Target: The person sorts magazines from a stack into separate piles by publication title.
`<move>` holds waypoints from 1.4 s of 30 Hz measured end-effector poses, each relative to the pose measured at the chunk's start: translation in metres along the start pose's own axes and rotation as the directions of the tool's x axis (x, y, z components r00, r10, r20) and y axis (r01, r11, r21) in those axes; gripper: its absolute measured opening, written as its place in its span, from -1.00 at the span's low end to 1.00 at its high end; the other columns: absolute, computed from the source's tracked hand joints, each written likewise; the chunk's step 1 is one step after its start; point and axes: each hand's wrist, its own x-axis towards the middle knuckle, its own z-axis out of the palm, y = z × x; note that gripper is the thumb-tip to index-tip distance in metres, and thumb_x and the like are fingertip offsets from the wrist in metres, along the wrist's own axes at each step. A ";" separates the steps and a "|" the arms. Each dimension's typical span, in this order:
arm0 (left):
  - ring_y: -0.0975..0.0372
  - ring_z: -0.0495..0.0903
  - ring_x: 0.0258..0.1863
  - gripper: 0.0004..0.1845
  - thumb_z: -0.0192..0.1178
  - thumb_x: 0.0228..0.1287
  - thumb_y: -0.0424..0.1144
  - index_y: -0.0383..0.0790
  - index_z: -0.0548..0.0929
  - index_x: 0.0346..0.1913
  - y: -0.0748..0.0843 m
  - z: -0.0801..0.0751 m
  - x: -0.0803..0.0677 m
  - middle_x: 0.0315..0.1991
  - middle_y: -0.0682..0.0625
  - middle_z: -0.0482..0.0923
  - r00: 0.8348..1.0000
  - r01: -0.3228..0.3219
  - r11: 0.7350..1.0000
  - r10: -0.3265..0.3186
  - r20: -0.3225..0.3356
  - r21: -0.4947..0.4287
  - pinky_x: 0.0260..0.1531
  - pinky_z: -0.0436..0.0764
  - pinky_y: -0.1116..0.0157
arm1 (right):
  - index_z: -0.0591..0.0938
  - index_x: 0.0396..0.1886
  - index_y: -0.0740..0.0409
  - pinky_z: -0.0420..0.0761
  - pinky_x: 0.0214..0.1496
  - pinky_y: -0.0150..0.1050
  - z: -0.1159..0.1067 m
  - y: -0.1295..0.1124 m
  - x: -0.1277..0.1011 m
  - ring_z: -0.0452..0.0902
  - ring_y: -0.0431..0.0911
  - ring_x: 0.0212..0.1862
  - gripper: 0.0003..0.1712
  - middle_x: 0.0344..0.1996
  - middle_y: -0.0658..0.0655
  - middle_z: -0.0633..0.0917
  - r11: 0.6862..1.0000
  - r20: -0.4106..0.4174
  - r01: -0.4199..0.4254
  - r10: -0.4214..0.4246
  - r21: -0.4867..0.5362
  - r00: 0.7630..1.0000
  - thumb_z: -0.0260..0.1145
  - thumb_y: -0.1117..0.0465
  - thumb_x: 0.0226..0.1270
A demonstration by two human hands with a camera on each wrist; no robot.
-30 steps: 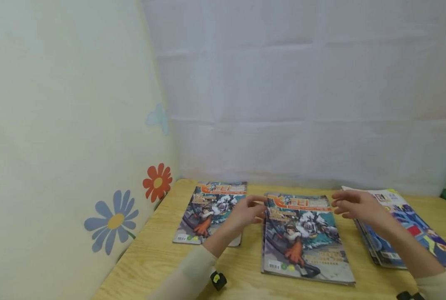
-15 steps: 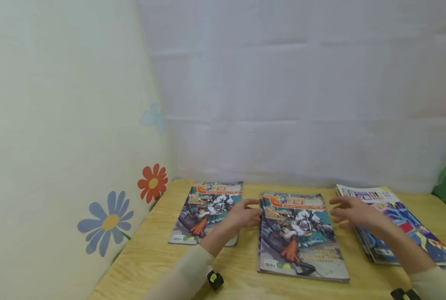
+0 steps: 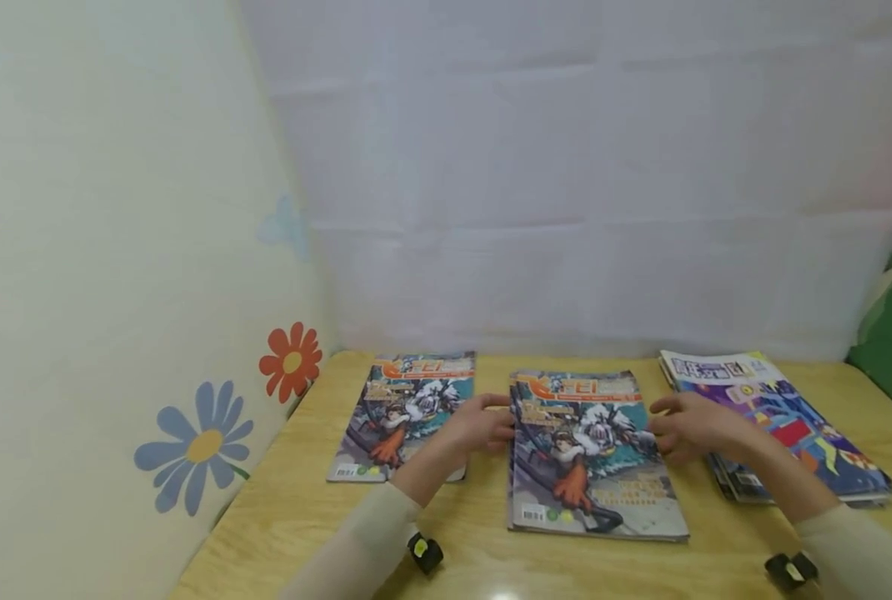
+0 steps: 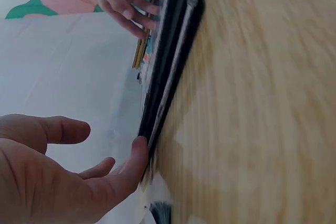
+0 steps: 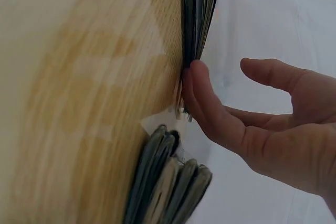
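I see grey-teal rectangular paper magazine stack, orange masthead farthest, long axis near-to-far; left hand, right hand touching sides, fingers loose.

Left grip and right grip face each other — fingers loosely spread — forearms angled inward.
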 end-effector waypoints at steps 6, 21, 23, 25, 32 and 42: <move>-0.17 0.56 0.17 -0.47 0.07 0.52 -0.36 -0.60 0.30 0.41 -0.003 -0.001 0.003 0.22 -0.46 0.47 0.999 0.036 0.980 -0.030 0.031 -0.196 0.10 0.62 0.04 | 0.08 0.37 0.76 0.73 -0.11 0.04 0.001 0.000 0.003 0.63 0.33 -0.02 -0.29 0.14 0.73 0.41 0.999 -0.007 0.006 -0.005 0.052 1.000 0.18 0.35 0.52; -0.03 0.59 0.09 -0.39 0.14 0.38 -0.56 -0.43 0.30 0.47 -0.012 0.006 0.006 0.24 -0.28 0.48 0.996 0.042 0.973 -0.024 0.082 -0.226 0.04 0.64 0.02 | 0.18 0.41 0.68 0.73 -0.07 -0.02 -0.003 0.011 0.006 0.64 0.14 0.01 -0.25 0.16 0.56 0.51 0.993 -0.042 0.011 -0.006 0.117 0.999 0.24 0.48 0.31; -0.01 0.59 0.07 -0.35 0.18 0.32 -0.59 -0.42 0.32 0.46 -0.012 0.007 0.005 0.25 -0.27 0.46 0.998 0.028 0.977 -0.015 0.063 -0.213 0.02 0.65 0.03 | 0.19 0.41 0.67 0.73 -0.09 -0.04 -0.002 0.011 0.006 0.65 0.09 -0.06 -0.25 0.08 0.48 0.58 0.992 -0.052 0.017 -0.010 0.127 0.999 0.24 0.51 0.26; -0.01 0.60 0.06 -0.32 0.22 0.28 -0.61 -0.40 0.34 0.46 -0.012 0.008 0.005 0.22 -0.29 0.48 0.999 0.025 0.980 -0.016 0.047 -0.195 0.00 0.66 0.04 | 0.22 0.40 0.64 0.74 -0.12 -0.06 0.000 0.010 0.007 0.66 0.05 -0.14 -0.26 -0.02 0.39 0.64 0.990 -0.070 0.012 -0.001 0.143 0.998 0.25 0.51 0.26; 0.00 0.63 -0.02 -0.31 0.24 0.23 -0.66 -0.35 0.39 0.44 -0.011 0.010 0.006 0.11 -0.24 0.55 1.000 0.017 0.985 -0.015 0.011 -0.170 -0.06 0.69 0.03 | 0.24 0.39 0.62 0.74 -0.14 -0.08 0.001 0.008 0.007 0.66 0.04 -0.23 -0.29 -0.10 0.34 0.64 0.988 -0.102 0.015 0.001 0.154 0.995 0.26 0.48 0.31; 0.01 0.67 -0.14 -0.32 0.26 0.17 -0.67 -0.38 0.42 0.39 -0.011 0.010 0.007 0.04 -0.23 0.57 1.000 -0.022 0.987 0.023 0.003 -0.162 -0.10 0.71 0.04 | 0.23 0.41 0.58 0.74 -0.11 -0.08 0.001 0.006 0.009 0.64 0.05 -0.16 -0.29 -0.04 0.37 0.62 0.985 -0.113 -0.006 0.026 0.173 0.993 0.22 0.51 0.28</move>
